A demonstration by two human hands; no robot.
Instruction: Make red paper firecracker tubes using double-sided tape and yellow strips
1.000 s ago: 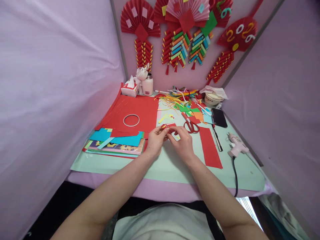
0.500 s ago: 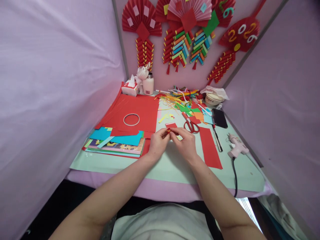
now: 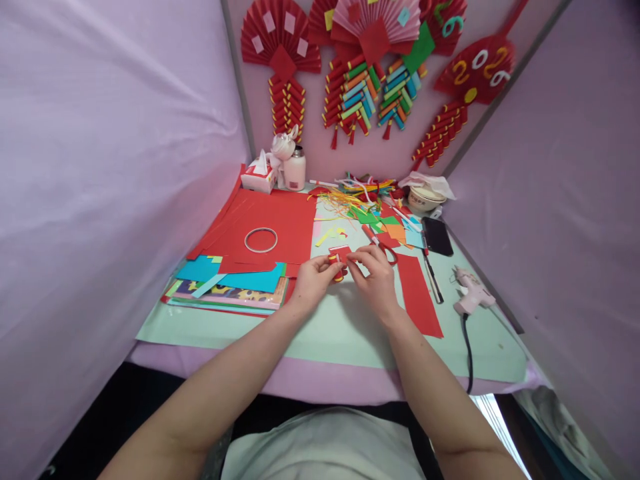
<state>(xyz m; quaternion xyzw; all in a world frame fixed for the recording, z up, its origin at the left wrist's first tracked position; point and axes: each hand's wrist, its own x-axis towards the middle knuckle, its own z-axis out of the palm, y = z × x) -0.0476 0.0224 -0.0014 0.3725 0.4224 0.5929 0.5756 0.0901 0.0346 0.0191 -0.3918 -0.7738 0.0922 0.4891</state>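
Rolling: small red paper piece [image 3: 339, 259] is pinched between both hands over the middle of the green mat [image 3: 340, 330]; looks partly curled into a tube with a yellow edge, not closed up as far as I can judge.
Done: sheets cut down, going by the red strip [image 3: 419, 293] just right of the hands and the scraps [image 3: 380, 223] behind them.
Left: probably finishing the curl and fixing it; glue gun [image 3: 470, 293] lies untouched at the right edge, well apart.
Left hand: [image 3: 313, 280] thumb and fingertips closed narrow on the piece's left end, wrist low over the mat.
Right hand: [image 3: 375, 280] fingers bent, tips on the piece's right side, gripping it; palm down.
Arms: both forearms angle in from the near edge and meet at the piece.
Nearby: scissors [image 3: 383, 248] just behind the right hand; red sheets [image 3: 265, 230] with a ring [image 3: 261, 240] on top to the left.
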